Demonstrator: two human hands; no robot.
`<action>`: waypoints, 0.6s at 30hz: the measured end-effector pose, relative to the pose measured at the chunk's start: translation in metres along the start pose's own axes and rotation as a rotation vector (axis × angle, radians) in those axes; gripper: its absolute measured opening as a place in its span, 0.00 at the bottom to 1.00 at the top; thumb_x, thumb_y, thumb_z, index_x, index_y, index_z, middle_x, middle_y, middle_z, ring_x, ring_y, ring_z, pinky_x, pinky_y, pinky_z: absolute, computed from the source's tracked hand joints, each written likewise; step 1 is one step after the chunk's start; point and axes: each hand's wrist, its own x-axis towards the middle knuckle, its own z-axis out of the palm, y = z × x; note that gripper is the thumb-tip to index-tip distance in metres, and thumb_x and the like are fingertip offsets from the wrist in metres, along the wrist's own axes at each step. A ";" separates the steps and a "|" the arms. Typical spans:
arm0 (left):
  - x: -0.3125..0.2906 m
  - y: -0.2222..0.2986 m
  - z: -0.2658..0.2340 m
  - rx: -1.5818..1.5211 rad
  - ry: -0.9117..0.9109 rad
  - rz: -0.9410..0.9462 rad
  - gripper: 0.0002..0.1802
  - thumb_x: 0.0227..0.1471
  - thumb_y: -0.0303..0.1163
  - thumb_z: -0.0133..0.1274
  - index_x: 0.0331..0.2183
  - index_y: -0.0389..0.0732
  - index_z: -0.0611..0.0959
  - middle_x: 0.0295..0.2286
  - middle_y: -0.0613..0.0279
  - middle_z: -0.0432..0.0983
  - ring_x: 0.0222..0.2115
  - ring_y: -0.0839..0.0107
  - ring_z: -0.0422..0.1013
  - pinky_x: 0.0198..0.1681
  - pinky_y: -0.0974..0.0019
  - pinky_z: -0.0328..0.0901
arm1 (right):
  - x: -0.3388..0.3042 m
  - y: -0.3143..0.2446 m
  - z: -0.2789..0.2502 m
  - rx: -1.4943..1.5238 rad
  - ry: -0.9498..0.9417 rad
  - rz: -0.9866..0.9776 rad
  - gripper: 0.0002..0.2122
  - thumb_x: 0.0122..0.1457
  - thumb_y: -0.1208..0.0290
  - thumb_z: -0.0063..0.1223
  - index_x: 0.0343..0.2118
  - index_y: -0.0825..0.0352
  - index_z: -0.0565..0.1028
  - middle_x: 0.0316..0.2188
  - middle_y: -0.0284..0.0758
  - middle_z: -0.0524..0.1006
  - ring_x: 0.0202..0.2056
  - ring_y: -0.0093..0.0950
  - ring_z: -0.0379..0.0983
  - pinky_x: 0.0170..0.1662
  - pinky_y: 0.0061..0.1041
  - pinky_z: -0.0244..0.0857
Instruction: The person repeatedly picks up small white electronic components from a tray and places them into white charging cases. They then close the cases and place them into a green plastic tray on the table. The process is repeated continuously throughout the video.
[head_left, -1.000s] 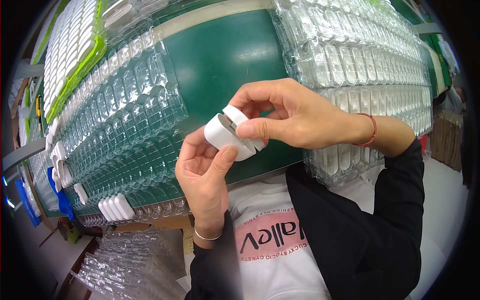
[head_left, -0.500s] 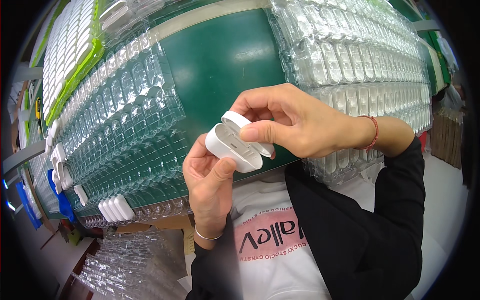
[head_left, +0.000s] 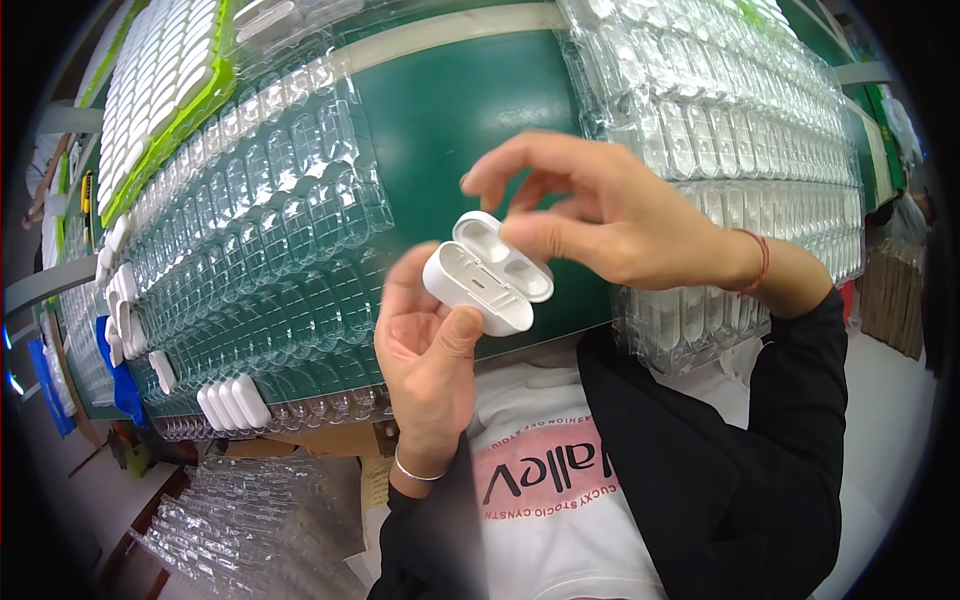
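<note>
My left hand (head_left: 425, 365) grips a white earbud charging case (head_left: 465, 295) by its body, thumb in front and fingers behind. The case's lid (head_left: 490, 245) is swung back on its hinge, baring two rounded hollows in it and an insert with a small slot in the body. Over the lid is my right hand (head_left: 625, 220), fingers apart and curved. Its thumb lies at the lid's edge; whether it touches cannot be told. Several white closed cases (head_left: 234, 403) stand in a row at the table's near left edge.
Clear plastic trays (head_left: 270, 220) with rounded pockets cover the left of the green table (head_left: 440, 110). Stacked clear trays (head_left: 740, 140) holding white parts fill the right side. A green-edged tray (head_left: 165, 100) of white pieces is at far left. More clear trays (head_left: 240, 520) lie below the table.
The lid has swung further back, so its inside now shows. My right hand has let go of its pinch on the lid and spread its fingers. The left hand still holds the case.
</note>
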 end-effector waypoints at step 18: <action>0.004 -0.004 0.004 0.078 0.019 0.219 0.26 0.53 0.17 0.56 0.53 0.34 0.68 0.45 0.55 0.71 0.48 0.69 0.69 0.52 0.65 0.66 | -0.003 -0.038 0.017 -0.468 -0.112 0.006 0.05 0.54 0.70 0.58 0.27 0.65 0.78 0.17 0.36 0.75 0.19 0.35 0.74 0.22 0.33 0.63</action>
